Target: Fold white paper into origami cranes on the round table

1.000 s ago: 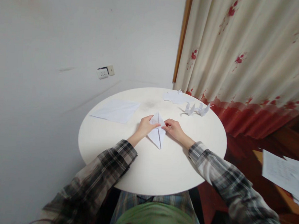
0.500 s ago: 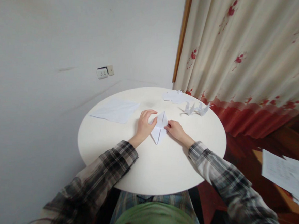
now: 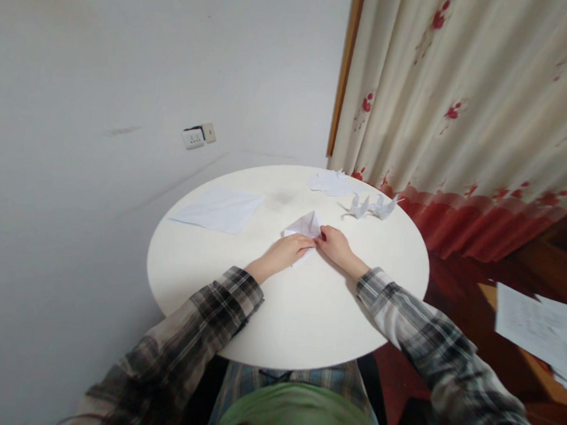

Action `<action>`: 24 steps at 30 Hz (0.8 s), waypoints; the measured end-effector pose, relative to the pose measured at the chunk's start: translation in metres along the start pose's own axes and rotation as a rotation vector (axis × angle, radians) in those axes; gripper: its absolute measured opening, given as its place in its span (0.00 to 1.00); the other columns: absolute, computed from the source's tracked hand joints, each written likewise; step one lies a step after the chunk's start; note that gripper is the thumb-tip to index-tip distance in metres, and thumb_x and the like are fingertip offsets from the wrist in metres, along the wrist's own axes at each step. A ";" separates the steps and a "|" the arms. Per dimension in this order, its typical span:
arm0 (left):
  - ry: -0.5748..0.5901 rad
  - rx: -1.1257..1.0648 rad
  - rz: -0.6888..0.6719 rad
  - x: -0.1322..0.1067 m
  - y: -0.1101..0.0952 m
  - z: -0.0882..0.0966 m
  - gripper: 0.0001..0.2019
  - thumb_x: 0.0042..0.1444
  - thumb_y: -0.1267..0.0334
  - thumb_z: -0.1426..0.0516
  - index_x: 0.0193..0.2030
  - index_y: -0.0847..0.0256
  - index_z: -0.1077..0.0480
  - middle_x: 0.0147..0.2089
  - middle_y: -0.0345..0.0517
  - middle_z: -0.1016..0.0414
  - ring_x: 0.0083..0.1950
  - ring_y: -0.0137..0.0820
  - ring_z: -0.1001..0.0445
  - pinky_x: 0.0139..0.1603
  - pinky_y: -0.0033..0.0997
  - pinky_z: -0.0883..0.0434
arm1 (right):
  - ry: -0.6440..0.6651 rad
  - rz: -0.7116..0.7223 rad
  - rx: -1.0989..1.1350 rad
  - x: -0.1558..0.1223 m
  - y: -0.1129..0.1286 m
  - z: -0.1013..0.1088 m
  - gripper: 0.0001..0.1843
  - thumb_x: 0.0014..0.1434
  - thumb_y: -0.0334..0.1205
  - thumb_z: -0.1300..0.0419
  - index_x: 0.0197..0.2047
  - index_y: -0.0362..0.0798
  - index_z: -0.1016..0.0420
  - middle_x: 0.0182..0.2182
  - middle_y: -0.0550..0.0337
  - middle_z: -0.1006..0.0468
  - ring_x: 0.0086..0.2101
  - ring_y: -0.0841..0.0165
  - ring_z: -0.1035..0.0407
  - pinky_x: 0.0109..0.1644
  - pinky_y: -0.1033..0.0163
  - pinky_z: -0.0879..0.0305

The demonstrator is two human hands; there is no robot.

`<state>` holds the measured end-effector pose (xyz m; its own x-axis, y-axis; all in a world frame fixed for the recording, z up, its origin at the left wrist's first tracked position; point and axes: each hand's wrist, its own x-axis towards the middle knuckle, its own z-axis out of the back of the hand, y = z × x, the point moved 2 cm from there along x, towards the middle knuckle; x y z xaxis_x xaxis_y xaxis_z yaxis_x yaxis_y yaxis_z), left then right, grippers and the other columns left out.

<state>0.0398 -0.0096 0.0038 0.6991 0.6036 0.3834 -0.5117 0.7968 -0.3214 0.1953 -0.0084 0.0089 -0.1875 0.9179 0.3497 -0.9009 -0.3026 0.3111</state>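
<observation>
A partly folded piece of white origami paper [image 3: 306, 224] lies on the round white table in front of me, its pointed upper part showing beyond my fingers. My left hand [image 3: 285, 253] reaches across its lower half, fingers closed together at the paper and hiding much of it. On the right edge, my right hand [image 3: 334, 244] pinches the paper between thumb and fingers. The fingertips of both hands almost meet at the paper's middle; whether they touch I cannot tell.
Two folded paper cranes [image 3: 358, 207] stand at the table's [image 3: 299, 330] right rear. Behind them lie white paper pieces [image 3: 333, 183]. A flat white sheet [image 3: 218, 209] rests at the left. Printed papers [image 3: 537, 327] lie on a wooden surface at the right.
My left hand has moved down and right, from the paper's left side onto its lower half. The paper's upper part looks wider and opened out. My right hand has barely moved.
</observation>
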 end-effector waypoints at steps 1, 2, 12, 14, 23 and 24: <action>0.007 0.014 -0.004 0.000 0.000 0.000 0.14 0.57 0.70 0.50 0.48 0.58 0.29 0.51 0.45 0.26 0.52 0.31 0.29 0.56 0.34 0.36 | -0.001 -0.012 -0.001 0.000 0.000 0.000 0.04 0.55 0.34 0.45 0.31 0.45 0.30 0.31 0.52 0.25 0.33 0.66 0.34 0.34 0.65 0.46; 0.015 0.024 -0.010 0.001 -0.001 0.000 0.15 0.57 0.71 0.50 0.49 0.58 0.30 0.52 0.45 0.27 0.52 0.31 0.29 0.56 0.33 0.36 | -0.001 -0.026 -0.001 0.000 -0.001 0.000 0.04 0.56 0.34 0.45 0.31 0.45 0.30 0.31 0.52 0.25 0.32 0.66 0.34 0.34 0.65 0.46; 0.035 0.199 0.010 0.001 -0.002 0.004 0.19 0.55 0.73 0.53 0.50 0.59 0.30 0.54 0.47 0.29 0.56 0.34 0.31 0.58 0.37 0.37 | -0.019 -0.064 0.059 0.003 -0.003 0.000 0.05 0.54 0.32 0.45 0.33 0.44 0.28 0.31 0.54 0.24 0.30 0.69 0.35 0.33 0.67 0.47; 0.026 0.244 0.022 0.000 -0.002 0.006 0.19 0.55 0.72 0.53 0.50 0.59 0.29 0.53 0.47 0.28 0.55 0.36 0.31 0.57 0.38 0.36 | -0.017 -0.063 0.075 0.003 -0.004 0.000 0.06 0.53 0.31 0.45 0.33 0.44 0.28 0.31 0.55 0.24 0.30 0.69 0.35 0.33 0.67 0.47; 0.018 0.247 0.017 -0.001 -0.003 0.007 0.16 0.56 0.64 0.49 0.51 0.60 0.30 0.54 0.50 0.29 0.56 0.39 0.33 0.58 0.39 0.39 | -0.032 -0.129 0.077 0.005 -0.010 0.001 0.06 0.53 0.33 0.44 0.34 0.44 0.27 0.31 0.55 0.23 0.31 0.69 0.34 0.33 0.67 0.47; 0.034 0.271 0.013 -0.001 -0.003 0.006 0.17 0.57 0.63 0.50 0.53 0.60 0.32 0.55 0.51 0.30 0.58 0.39 0.34 0.59 0.39 0.40 | -0.027 -0.144 0.055 0.005 -0.011 0.002 0.06 0.54 0.33 0.44 0.34 0.44 0.27 0.32 0.55 0.23 0.31 0.68 0.33 0.33 0.66 0.47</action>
<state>0.0375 -0.0124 0.0090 0.7058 0.6161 0.3496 -0.6325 0.7704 -0.0806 0.2052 -0.0009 0.0085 -0.0469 0.9459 0.3212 -0.8946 -0.1828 0.4078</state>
